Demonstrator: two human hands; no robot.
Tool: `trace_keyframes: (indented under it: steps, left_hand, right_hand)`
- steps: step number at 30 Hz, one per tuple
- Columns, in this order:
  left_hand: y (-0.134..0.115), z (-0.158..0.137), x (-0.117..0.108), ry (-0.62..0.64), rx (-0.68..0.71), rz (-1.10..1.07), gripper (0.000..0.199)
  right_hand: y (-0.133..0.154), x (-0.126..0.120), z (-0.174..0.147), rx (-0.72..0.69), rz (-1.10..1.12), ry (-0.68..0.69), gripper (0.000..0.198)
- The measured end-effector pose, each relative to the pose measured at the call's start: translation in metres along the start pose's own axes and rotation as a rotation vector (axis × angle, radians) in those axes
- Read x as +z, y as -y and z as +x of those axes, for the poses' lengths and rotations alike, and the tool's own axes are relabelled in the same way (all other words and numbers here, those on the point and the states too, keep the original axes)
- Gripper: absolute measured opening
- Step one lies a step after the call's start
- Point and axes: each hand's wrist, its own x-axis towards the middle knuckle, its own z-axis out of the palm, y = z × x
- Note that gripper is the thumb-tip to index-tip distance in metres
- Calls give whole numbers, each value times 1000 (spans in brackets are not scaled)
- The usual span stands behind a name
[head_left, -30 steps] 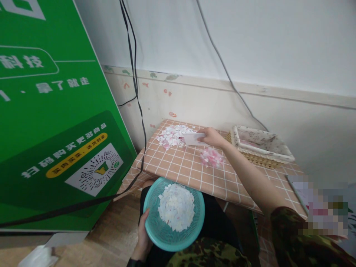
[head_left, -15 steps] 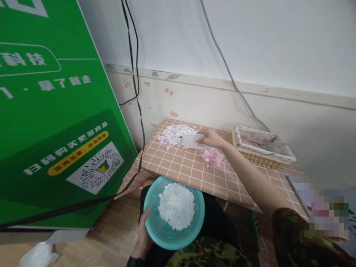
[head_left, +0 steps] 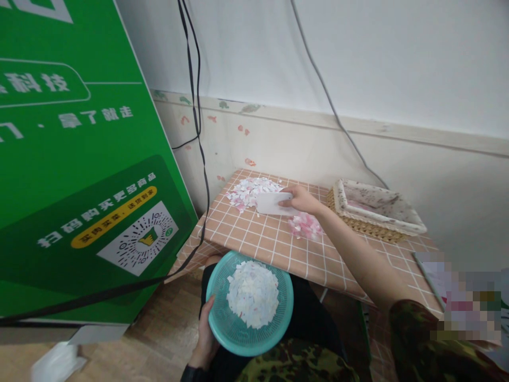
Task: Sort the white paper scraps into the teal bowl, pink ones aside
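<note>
My left hand (head_left: 207, 329) grips the left rim of a round turquoise plastic basket (head_left: 217, 331) on my lap. A heap of small white paper pieces (head_left: 253, 294) lies inside it. Over the table, my right hand (head_left: 296, 199) is closed on a flat white card-like piece (head_left: 270, 203). The card is at the near right edge of a pile of white and pinkish paper scraps (head_left: 250, 190). A small heap of pink scraps (head_left: 305, 226) lies just below my right hand.
A checked brown cloth covers the table (head_left: 254, 233) against the wall. On its right side stands a cloth-lined wicker basket (head_left: 374, 233). A large green panel (head_left: 79, 159) rises at the left, with black cables (head_left: 202, 175) hanging beside it. A white bag (head_left: 59, 363) lies on the floor.
The white card in my right hand has shifted slightly left and toward me along the edge of the scrap pile. My left hand still holds the turquoise basket in place.
</note>
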Motion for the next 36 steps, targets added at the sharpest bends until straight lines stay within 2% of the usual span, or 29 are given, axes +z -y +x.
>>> trace_keyframes:
  steps: [5, 11, 18, 25, 28, 33, 36]
  left_hand:
    - [1, 1, -1, 15, 6, -6, 28]
    - [3, 4, -4, 12, 6, -6, 31]
    - [2, 4, -3, 48, 13, -11, 28]
    - [2, 2, -1, 19, 0, -12, 28]
    - [1, 1, 0, 6, -3, -10, 32]
    - [2, 2, -1, 17, 19, 8, 34]
    - [3, 4, -3, 13, 39, 1, 33]
  right_hand:
    - [1, -2, -1, 15, 34, 26, 22]
    - [-9, -13, -2, 36, -77, -83, 27]
    - [-14, -16, -8, -11, -85, 55, 26]
    - [-23, -15, 3, -10, 82, 32, 29]
    - [-31, -11, 11, 42, 150, 43, 30]
    - [-44, -7, 21, 53, 188, 71, 28]
    - [-54, -13, 21, 80, 162, 100, 27]
